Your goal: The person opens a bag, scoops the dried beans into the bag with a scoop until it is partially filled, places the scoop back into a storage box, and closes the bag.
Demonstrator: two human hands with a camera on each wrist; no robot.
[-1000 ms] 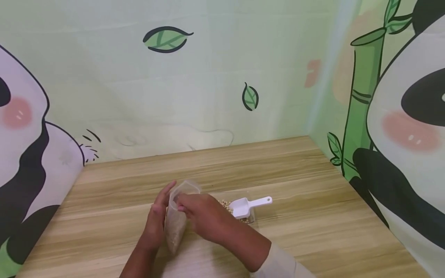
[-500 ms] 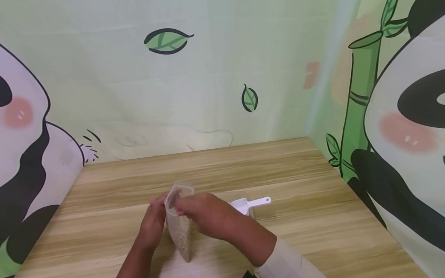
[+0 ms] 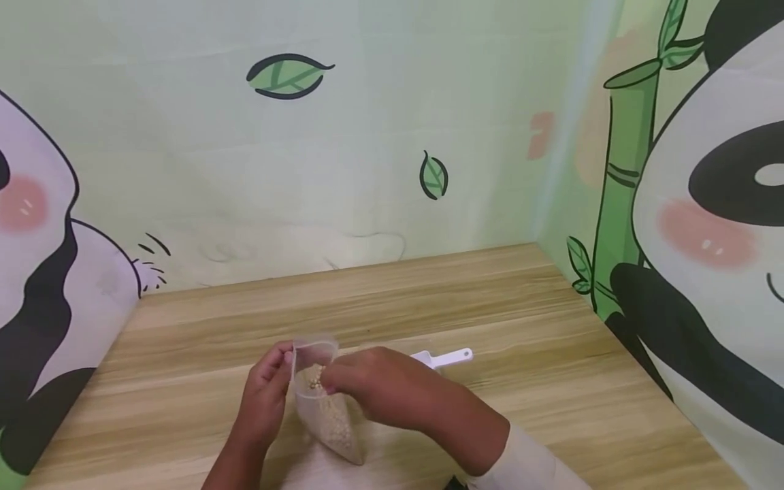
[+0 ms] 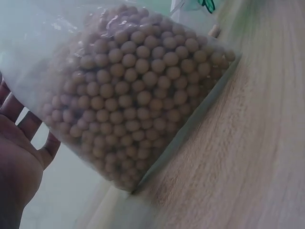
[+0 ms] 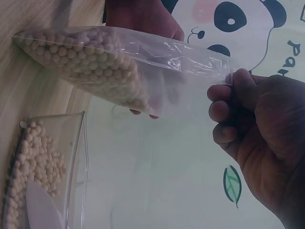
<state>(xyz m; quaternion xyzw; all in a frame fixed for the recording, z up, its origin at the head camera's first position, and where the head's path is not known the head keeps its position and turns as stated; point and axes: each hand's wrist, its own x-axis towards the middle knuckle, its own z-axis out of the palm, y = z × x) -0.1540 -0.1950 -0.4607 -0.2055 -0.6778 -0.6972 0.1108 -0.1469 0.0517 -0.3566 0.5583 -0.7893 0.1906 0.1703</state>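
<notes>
A clear plastic bag (image 3: 327,415), part-filled with round beige beans (image 4: 138,90), leans at a slant with its lower corner close to the wooden table. Its mouth gapes, and beans show inside in the head view. My right hand (image 3: 373,384) pinches the rim between thumb and forefinger, most plainly in the right wrist view, where the hand (image 5: 271,129) is at the bag's top. On the opposite side my left hand (image 3: 265,395) holds the bag's upper edge; in the left wrist view its fingers (image 4: 31,125) lie along the bag's side.
A clear box (image 5: 78,143) holding more beans stands beside the bag, mostly hidden behind my right arm in the head view. A white scoop (image 3: 453,357) rests in it, handle pointing right. Behind the table (image 3: 490,292) is a wall (image 3: 367,136) printed with pandas and leaves.
The bag's lower corner has swung to the right and its mouth now faces me more. My left hand has shifted lower and left; my right forearm now covers the box.
</notes>
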